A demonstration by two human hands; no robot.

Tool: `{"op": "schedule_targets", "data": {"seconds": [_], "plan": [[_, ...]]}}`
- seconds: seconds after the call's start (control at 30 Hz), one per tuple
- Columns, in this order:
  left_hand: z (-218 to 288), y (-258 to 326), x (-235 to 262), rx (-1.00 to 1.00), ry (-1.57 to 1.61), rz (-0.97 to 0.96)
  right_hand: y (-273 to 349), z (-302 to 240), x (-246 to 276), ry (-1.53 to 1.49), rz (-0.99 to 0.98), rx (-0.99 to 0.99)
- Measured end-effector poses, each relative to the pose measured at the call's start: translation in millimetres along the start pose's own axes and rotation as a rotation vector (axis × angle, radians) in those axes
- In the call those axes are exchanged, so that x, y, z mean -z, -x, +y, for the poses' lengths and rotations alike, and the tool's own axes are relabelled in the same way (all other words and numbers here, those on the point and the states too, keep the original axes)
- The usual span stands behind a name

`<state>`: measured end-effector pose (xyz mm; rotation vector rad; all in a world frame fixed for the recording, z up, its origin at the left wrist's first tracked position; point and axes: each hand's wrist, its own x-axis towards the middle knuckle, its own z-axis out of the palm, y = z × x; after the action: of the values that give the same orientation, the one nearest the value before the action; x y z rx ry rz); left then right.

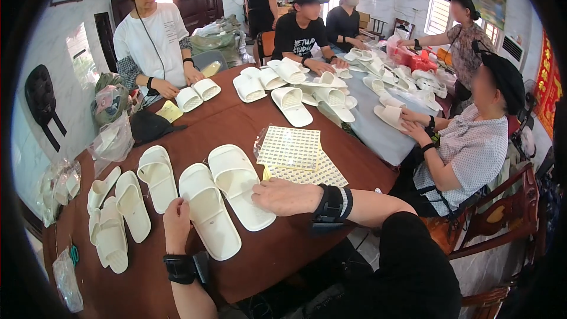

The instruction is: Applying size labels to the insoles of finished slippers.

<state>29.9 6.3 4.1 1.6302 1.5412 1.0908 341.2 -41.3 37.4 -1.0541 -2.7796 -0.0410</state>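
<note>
A pair of cream-white slippers lies side by side in front of me, the left slipper (209, 212) and the right slipper (241, 186). My left hand (176, 221) is at the left edge of the left slipper, fingers drawn together; whether they pinch anything is hidden. Over the right edge of the right slipper lies my right hand (286, 197), its curled fingertips at the insole; anything between them is too small to make out. Just beyond that hand are sheets of small printed stickers (289, 147), white on top and yellowish below.
More slippers (133, 205) lie to my left on the brown-covered table (142, 286). Teal-handled scissors (74, 254) are at the left edge. Across the table, a person (155, 41) handles another pair (198, 95). Other people work around a slipper-covered grey table (378, 133).
</note>
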Motion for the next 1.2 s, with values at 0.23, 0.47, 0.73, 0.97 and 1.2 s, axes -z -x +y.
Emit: {"op": "schedule_targets", "data": {"seconds": [0.23,0.47,0.73,0.97,1.2], "plan": [[-22.4,-6.1,-1.3,-0.236,-0.119,0.050,-8.4,9.0,15.0,-0.079,-0.036,-0.006],[-6.8,0.2,-3.1,-0.167,-0.078,-0.024,-27.5,43.6,40.8,-0.168,0.163,-0.039],[-8.1,-1.8,-2.8,-0.177,-0.189,-0.032,-61.1,90.8,6.2,-0.252,0.065,-0.179],[-4.5,-0.6,2.1,-0.248,-0.174,0.030,-79.6,90.2,14.9,-0.419,-0.063,-0.178],[5.8,2.2,0.6,-0.218,-0.142,0.028,-94.8,95.9,0.1,-0.394,-0.126,-0.194]]}}
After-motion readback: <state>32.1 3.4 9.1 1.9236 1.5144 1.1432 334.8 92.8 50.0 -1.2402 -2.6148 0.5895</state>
